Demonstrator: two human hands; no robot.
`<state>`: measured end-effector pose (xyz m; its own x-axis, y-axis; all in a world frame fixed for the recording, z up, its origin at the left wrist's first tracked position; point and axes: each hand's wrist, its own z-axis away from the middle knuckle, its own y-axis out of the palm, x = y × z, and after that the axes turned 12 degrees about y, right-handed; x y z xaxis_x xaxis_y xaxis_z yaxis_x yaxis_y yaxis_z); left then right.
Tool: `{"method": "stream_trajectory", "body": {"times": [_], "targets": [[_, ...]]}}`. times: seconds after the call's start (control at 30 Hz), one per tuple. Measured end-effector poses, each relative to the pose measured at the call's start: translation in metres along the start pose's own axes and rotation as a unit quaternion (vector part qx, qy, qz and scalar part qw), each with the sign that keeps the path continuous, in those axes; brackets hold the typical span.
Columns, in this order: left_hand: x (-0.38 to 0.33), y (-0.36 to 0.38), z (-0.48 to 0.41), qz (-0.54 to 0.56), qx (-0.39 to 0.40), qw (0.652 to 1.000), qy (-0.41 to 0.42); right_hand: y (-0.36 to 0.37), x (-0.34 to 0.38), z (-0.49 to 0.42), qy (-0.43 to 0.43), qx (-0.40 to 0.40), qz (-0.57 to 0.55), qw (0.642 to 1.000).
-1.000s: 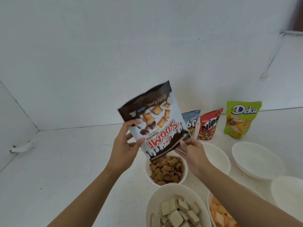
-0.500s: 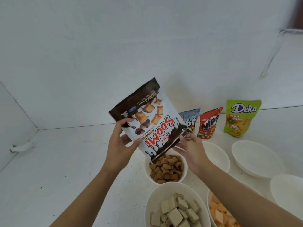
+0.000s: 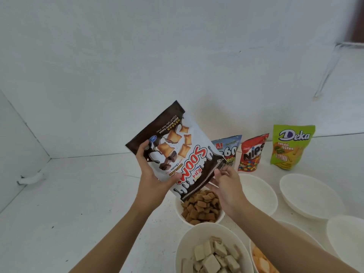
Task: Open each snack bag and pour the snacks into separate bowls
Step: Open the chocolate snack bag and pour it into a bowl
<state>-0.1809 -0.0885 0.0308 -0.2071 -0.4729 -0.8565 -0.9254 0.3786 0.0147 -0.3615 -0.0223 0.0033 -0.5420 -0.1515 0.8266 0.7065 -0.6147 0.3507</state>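
Soomi bag hangs inverted, mouth just over the brown-snack bowl so leftovers drop in, left hand gripping its left edge, right hand seemingly pinching the mouth's right corner.

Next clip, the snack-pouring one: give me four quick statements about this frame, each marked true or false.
1. The Soomi bag is upside down above the bowl of brown snacks. True.
2. Only the right hand holds the bag. False: the left hand grips its side, the right hand its lower corner.
3. The green Deka bag lies flat. False: it stands upright.
4. The nearest bowl holds pale wafer cubes. True.
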Motion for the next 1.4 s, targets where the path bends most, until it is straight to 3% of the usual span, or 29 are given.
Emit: {"method": "stream_trajectory", "body": {"times": [0.17,0.33,0.47,0.53,0.63,0.93,1.03,1.2,1.3,1.4], "targets": [[0.007,0.006,0.008,-0.043,-0.004,0.999,-0.012,-0.006,-0.007,0.0,0.024,-0.008,-0.004,1.0],[-0.001,0.004,0.002,-0.017,-0.014,1.0,-0.007,-0.004,0.0,0.0,-0.002,-0.031,0.0,1.0],[-0.011,-0.011,-0.01,0.017,-0.121,0.992,-0.027,-0.011,0.001,-0.002,-0.002,-0.054,0.024,0.998],[-0.011,-0.024,-0.017,-0.041,-0.146,0.987,-0.043,-0.013,0.0,-0.001,-0.008,-0.06,0.045,0.997],[-0.002,-0.04,-0.022,-0.126,-0.084,0.987,-0.057,-0.013,0.001,0.0,-0.015,-0.069,0.07,0.995],[0.021,-0.067,-0.003,-0.117,0.032,0.966,-0.227,-0.007,0.013,-0.003,-0.076,-0.096,0.11,0.986],[0.02,-0.071,0.002,-0.117,0.045,0.96,-0.252,0.003,0.015,-0.004,-0.132,-0.092,0.173,0.972],[0.008,-0.091,0.003,-0.104,-0.005,0.971,-0.217,0.025,0.03,0.004,-0.256,-0.06,0.254,0.931],[-0.004,-0.104,0.002,-0.139,-0.048,0.976,-0.161,0.04,0.042,0.014,-0.357,-0.035,0.331,0.873],[-0.017,-0.114,-0.001,-0.26,-0.036,0.963,-0.06,0.055,0.046,0.025,-0.413,0.003,0.38,0.828]]}}
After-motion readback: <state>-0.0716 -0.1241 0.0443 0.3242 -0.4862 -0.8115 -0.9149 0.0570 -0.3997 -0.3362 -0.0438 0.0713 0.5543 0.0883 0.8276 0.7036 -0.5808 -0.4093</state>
